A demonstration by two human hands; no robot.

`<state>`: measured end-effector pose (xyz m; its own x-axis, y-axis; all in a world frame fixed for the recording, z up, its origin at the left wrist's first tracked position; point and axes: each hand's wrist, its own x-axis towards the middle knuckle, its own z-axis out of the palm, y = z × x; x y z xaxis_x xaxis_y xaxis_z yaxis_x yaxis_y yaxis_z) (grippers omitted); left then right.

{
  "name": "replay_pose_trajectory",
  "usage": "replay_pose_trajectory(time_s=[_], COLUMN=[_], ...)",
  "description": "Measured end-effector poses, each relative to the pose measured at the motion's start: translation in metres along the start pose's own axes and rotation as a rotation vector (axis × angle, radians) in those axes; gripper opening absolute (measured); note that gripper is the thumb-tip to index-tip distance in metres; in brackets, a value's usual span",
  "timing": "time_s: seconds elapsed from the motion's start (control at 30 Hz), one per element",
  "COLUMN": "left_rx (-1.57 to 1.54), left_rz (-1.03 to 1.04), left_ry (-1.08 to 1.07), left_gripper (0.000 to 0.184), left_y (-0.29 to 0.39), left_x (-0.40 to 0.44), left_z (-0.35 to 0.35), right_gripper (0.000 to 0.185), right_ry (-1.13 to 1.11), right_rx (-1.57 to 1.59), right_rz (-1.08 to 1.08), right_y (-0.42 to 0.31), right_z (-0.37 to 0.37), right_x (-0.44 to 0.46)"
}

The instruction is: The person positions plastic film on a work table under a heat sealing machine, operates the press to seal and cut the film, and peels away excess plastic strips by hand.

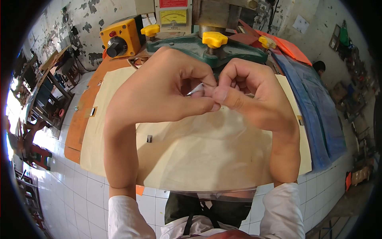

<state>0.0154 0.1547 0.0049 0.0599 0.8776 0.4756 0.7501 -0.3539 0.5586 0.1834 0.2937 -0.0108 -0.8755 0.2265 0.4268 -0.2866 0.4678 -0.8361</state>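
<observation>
My left hand (159, 91) and my right hand (254, 93) meet at their fingertips above a cream sheet (167, 167). Curled left fingers close round a small whitish pointed piece (195, 89), its far end hidden by the thumb and fingers. My right thumb and forefinger pinch together against the left fingertips; whatever lies between them is too small or covered to name. Beneath both hands, a clear plastic film (215, 151) covers part of the cream sheet. Left of the film sits a small dark block (149, 138).
Behind the hands stands a green metal machine part (242, 55) with yellow knobs (215, 40). A yellow control box (123, 38) is at the back left, near a gauge (173, 18). Blue plastic sheets (314, 119) and an orange sheet (288, 47) lie at right.
</observation>
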Motion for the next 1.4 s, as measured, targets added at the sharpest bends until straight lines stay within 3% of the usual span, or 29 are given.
replay_pose_trajectory(time_s=[0.07,0.33,0.47,0.53,0.77,0.87,0.97,1.03,1.4], left_rx=[-0.020,0.005,-0.034,-0.002,0.032,0.010,-0.015,-0.027,-0.001], left_rz=[-0.029,0.001,-0.055,-0.045,-0.048,0.004,-0.020,-0.050,-0.045], left_ry=[-0.019,-0.012,-0.028,-0.024,-0.033,-0.016,-0.002,0.002,-0.020], left_gripper=[0.018,0.019,0.019,0.019,0.020,0.019,0.019,0.019,0.018], left_y=[0.000,0.002,0.003,0.001,0.002,0.000,0.000,0.001,0.001], left_x=[0.000,-0.001,-0.001,-0.001,0.000,0.000,-0.001,-0.001,-0.003], left_z=[0.002,0.001,0.000,0.000,-0.001,-0.001,-0.002,-0.003,-0.007], right_gripper=[0.022,0.023,0.023,0.024,0.028,0.022,0.021,0.021,0.023], right_ry=[-0.003,0.024,0.055,0.001,-0.015,-0.025,-0.012,-0.051,-0.044], right_rx=[-0.064,0.222,0.187,0.019,0.063,0.115,0.127,-0.112,0.083], right_rz=[0.006,0.041,0.064,0.009,0.012,0.082,0.009,0.030,0.063], right_y=[-0.001,0.001,0.002,0.001,0.002,-0.003,0.000,-0.003,0.001], right_z=[0.000,0.005,0.001,0.001,0.000,-0.002,-0.004,-0.008,-0.006], right_x=[0.000,0.001,0.002,0.000,0.002,0.002,0.001,-0.002,0.002])
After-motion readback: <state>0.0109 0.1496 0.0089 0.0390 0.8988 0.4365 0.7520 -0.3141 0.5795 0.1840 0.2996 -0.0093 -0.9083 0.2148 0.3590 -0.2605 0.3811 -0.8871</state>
